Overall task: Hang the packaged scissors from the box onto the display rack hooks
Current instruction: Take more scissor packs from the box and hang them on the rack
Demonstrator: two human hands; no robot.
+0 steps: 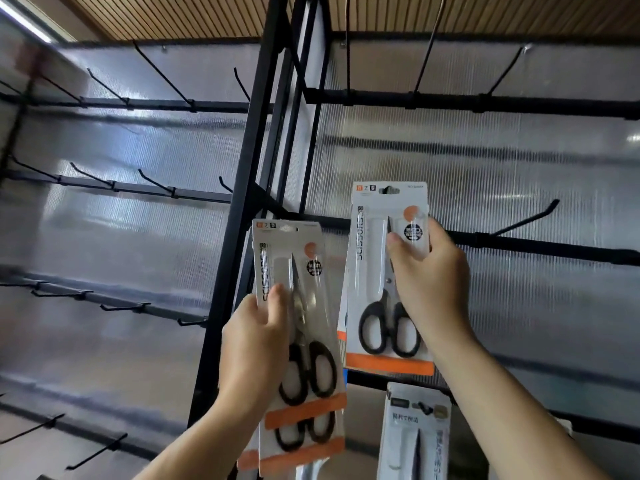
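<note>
At left, the empty hooks [114,185] of the display rack [242,202] are projecting toward us. Our left hand [254,344] is gripping a fanned stack of scissors packs [311,368] low at centre, before the rack's upright. The thumb is pressing on the front and the other fingers are hidden behind. The stack's long axis is running near-vertical, top leaning slightly left, blade tips up, handles down.

Our right hand [429,282] is pinching a single pack [372,271] by its right edge, thumb in front, raised against the right bay. This pack is standing upright, blades up, hang slot [389,190] uppermost. Any hook behind the card is hidden from us, and a free hook [530,218] is jutting out further right.

We are judging two risks: the slot missing an unseen hook tip and buckling the card, and the fanned stack sliding apart in its one-handed grip.
</note>
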